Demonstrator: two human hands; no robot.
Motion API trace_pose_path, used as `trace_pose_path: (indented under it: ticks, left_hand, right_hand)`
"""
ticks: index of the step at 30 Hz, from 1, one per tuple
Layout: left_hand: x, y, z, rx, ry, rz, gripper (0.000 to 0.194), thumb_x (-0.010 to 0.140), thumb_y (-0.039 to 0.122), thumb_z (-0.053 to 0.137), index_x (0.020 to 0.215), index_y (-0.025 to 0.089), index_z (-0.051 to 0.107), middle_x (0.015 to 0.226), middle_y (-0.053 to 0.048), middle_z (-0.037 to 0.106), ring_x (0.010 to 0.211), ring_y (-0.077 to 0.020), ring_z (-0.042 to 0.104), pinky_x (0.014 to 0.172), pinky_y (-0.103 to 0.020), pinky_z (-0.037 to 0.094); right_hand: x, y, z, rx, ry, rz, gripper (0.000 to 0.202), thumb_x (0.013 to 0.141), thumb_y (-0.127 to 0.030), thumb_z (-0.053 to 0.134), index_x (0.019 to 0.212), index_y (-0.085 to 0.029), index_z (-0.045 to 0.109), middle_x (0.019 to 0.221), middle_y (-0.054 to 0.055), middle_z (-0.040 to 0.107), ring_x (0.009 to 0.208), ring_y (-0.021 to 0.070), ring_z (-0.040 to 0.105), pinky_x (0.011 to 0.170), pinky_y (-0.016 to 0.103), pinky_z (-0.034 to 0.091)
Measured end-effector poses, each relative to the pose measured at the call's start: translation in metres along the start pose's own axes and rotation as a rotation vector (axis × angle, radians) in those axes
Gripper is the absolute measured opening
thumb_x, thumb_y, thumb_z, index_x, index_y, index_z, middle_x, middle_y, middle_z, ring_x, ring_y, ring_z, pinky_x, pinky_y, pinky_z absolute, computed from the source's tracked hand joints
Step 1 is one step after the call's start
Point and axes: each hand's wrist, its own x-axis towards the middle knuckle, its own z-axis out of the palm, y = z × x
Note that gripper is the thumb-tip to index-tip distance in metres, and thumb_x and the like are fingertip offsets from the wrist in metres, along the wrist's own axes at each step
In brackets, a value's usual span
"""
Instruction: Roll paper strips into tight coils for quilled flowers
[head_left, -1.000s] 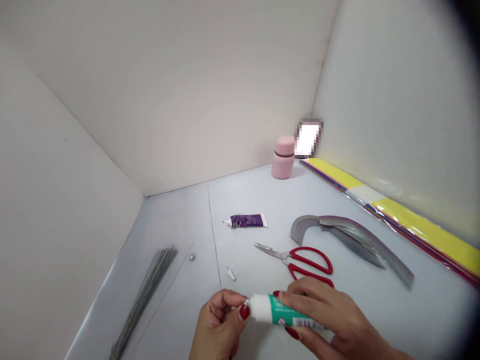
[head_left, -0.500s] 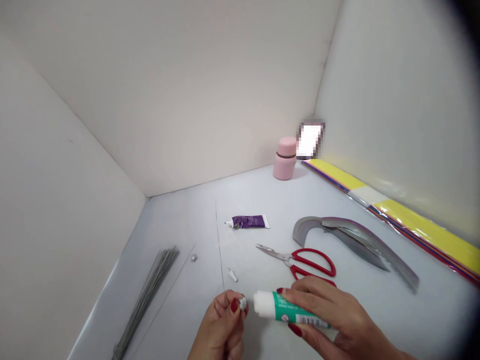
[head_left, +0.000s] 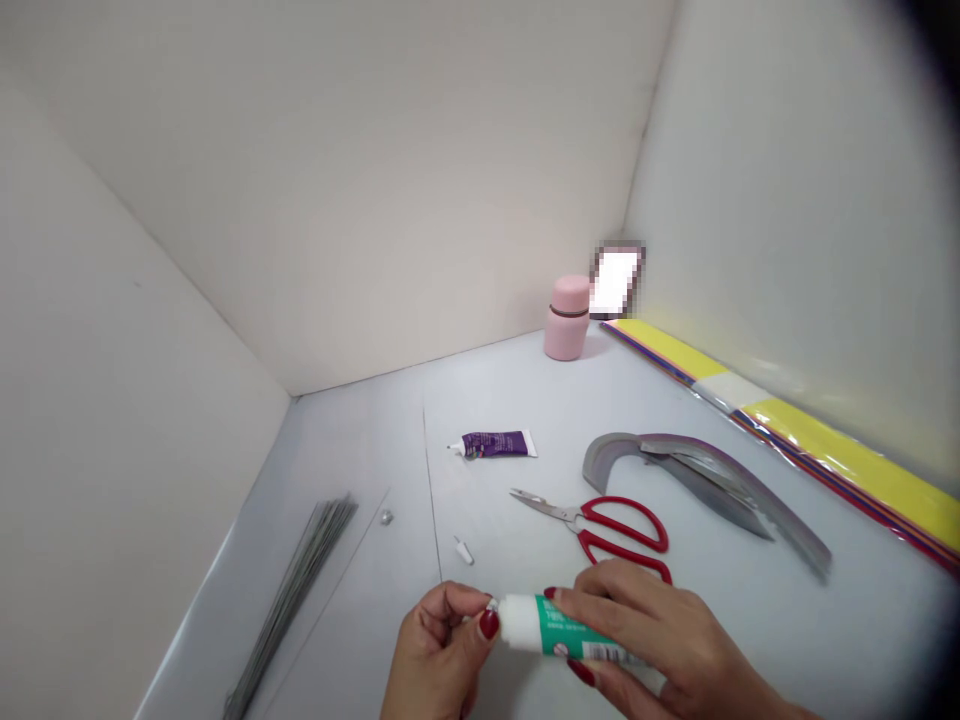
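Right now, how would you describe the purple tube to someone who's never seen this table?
On the pale table, find the red-handled scissors. Just beyond their blades lies a small purple tube, white nozzle pointing left. The other tube, green and white, is in the right hand.

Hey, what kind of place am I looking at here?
Probably a small craft workspace with plain pale walls: there are red-handled metal scissors, a purple tube with a white nozzle, and a bundle of thin grey wire-like stems on the pale tabletop.
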Motion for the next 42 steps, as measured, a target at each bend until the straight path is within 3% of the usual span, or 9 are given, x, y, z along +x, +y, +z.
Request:
trace_pose_path:
  ticks: [7,12,28,42]
  left_hand:
    - [-0.0012,0.0035,0.0001,-0.011,-0.056,-0.012,0.022,0.047,0.028,0.084,0.054,0.016,0.067,0.050,0.001,0.067,0.046,-0.0063,0.054,0.048,-0.016,0.037]
    - [-0.0010,0.0047,0.0011,-0.022,-0.099,-0.023,0.021,0.048,0.028,0.084,0.054,0.017,0.067,0.050,0.000,0.067,0.046,-0.0069,0.054,0.048,-0.016,0.037]
    - [0.0005,0.0024,0.0013,0.002,-0.019,-0.009,0.025,0.046,0.031,0.084,0.053,0.016,0.066,0.048,0.002,0.065,0.045,-0.0053,0.052,0.048,-0.015,0.034]
    - [-0.0025,0.0065,0.0039,-0.038,-0.073,-0.023,0.022,0.046,0.027,0.085,0.053,0.015,0.067,0.049,0.000,0.068,0.046,-0.0070,0.055,0.049,-0.017,0.037]
  right_hand:
    - [0.0087,-0.0041,-0.0033,-0.019,0.068,-0.015,0.021,0.076,-0.016,0.052,0.088,-0.015,0.069,0.068,0.007,0.067,0.057,0.0163,0.063,0.050,0.023,0.053]
    - [0.0095,-0.0052,-0.0045,-0.009,0.060,-0.006,0.020,0.078,-0.017,0.052,0.088,-0.016,0.069,0.068,0.006,0.067,0.058,0.0160,0.063,0.052,0.022,0.053]
    - [0.0048,-0.0004,-0.0009,-0.008,0.011,-0.026,0.020,0.080,-0.020,0.052,0.093,-0.016,0.067,0.071,0.007,0.067,0.060,0.0167,0.064,0.053,0.023,0.054]
    - [0.0039,-0.0014,-0.0033,-0.003,-0.007,-0.008,0.020,0.079,-0.019,0.053,0.094,-0.017,0.066,0.073,0.006,0.068,0.064,0.0165,0.065,0.057,0.022,0.055]
